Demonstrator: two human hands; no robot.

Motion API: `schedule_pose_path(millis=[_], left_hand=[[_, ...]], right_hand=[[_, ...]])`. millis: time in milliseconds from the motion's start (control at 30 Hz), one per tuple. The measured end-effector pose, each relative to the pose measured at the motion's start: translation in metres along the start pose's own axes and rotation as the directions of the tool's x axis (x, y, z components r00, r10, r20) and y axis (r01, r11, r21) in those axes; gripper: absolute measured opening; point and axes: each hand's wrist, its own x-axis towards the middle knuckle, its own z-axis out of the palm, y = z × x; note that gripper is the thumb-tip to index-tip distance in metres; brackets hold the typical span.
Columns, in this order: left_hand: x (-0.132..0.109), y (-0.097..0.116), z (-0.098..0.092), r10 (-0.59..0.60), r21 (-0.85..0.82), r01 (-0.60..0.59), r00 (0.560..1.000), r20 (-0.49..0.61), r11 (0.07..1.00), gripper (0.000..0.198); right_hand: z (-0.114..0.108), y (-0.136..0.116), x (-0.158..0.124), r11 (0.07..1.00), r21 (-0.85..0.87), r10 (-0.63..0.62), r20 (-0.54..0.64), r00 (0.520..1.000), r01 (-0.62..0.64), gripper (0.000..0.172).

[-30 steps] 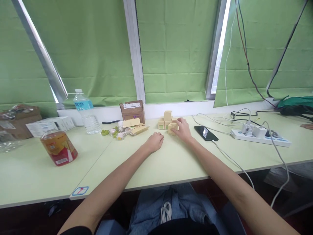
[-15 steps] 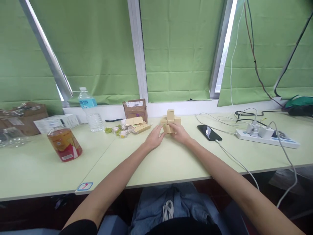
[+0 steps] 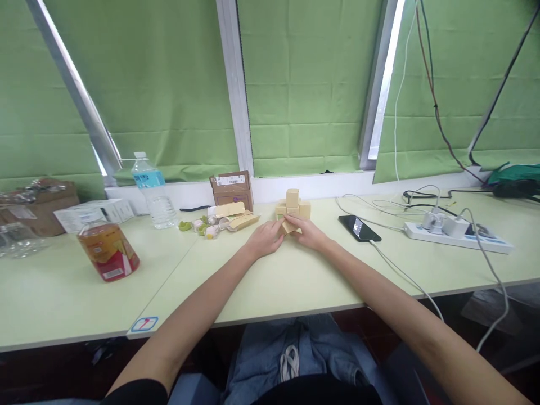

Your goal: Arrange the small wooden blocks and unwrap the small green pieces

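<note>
Between my left hand and my right hand is a small tan cardboard box, tilted, with the fingertips of both hands closed on its sides. Right behind it stands a cluster of similar small boxes, with one more box stacked on top. The lower front of the cluster is partly hidden by my fingers. Left of my left hand lie flattened tan cartons and several small green and white wrapped pieces.
A brown carton stands by the wall. On the left are a water bottle and a bottle of amber drink. To the right lie a phone with a cable and a power strip with chargers. The table edge runs below my forearms.
The small box between my hands has tipped, and my fingers have closed in around it. My left hand has turned further over it. The stacked boxes behind stay in place.
</note>
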Motion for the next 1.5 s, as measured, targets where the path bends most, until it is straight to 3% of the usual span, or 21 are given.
schedule_pose_path(millis=[267, 367, 533, 700, 833, 967, 1100, 1267, 1500], left_hand=[[0.002, 0.002, 0.003, -0.023, -0.017, 0.022, 0.999, -0.045, 1.000, 0.061], [0.003, 0.008, 0.005, -0.107, -0.128, 0.094, 0.989, -0.098, 0.987, 0.063], [0.003, 0.016, 0.003, -0.267, -0.356, 0.218, 0.959, -0.096, 0.909, 0.051], [0.004, 0.007, 0.002, -0.254, -0.449, 0.190, 0.963, -0.087, 0.873, 0.049], [0.008, -0.002, 0.004, -0.220, -0.538, 0.142, 0.972, -0.084, 0.831, 0.035], [0.009, -0.009, 0.004, -0.173, -0.604, 0.098, 0.983, -0.068, 0.791, 0.035], [0.008, -0.014, 0.004, -0.159, -0.699, 0.097, 0.987, -0.024, 0.709, 0.041], [0.006, -0.016, 0.000, -0.205, -0.807, 0.211, 0.972, 0.114, 0.552, 0.046], [-0.001, -0.012, -0.013, -0.211, -0.884, 0.260, 0.959, 0.189, 0.390, 0.033]], right_hand=[[0.005, 0.010, -0.002, 0.998, -0.007, -0.059, -0.037, 0.998, 0.058, 0.072], [0.006, 0.002, -0.001, 0.997, -0.044, -0.068, -0.023, 0.997, 0.067, 0.072], [0.012, -0.020, 0.006, 0.990, -0.136, -0.030, 0.055, 0.998, 0.037, 0.076], [0.017, -0.028, 0.013, 0.985, -0.168, -0.010, 0.111, 0.994, 0.029, 0.086], [0.013, -0.029, 0.016, 0.982, -0.184, -0.029, 0.122, 0.992, 0.052, 0.080], [0.008, -0.030, 0.015, 0.984, -0.180, 0.031, 0.142, 0.989, -0.005, 0.075], [0.006, -0.032, 0.014, 0.986, -0.166, 0.039, 0.157, 0.987, -0.013, 0.074], [0.003, -0.036, 0.016, 0.982, -0.190, 0.051, 0.166, 0.985, -0.019, 0.071], [-0.006, -0.045, 0.015, 0.973, -0.231, 0.046, 0.197, 0.979, 0.001, 0.075]])
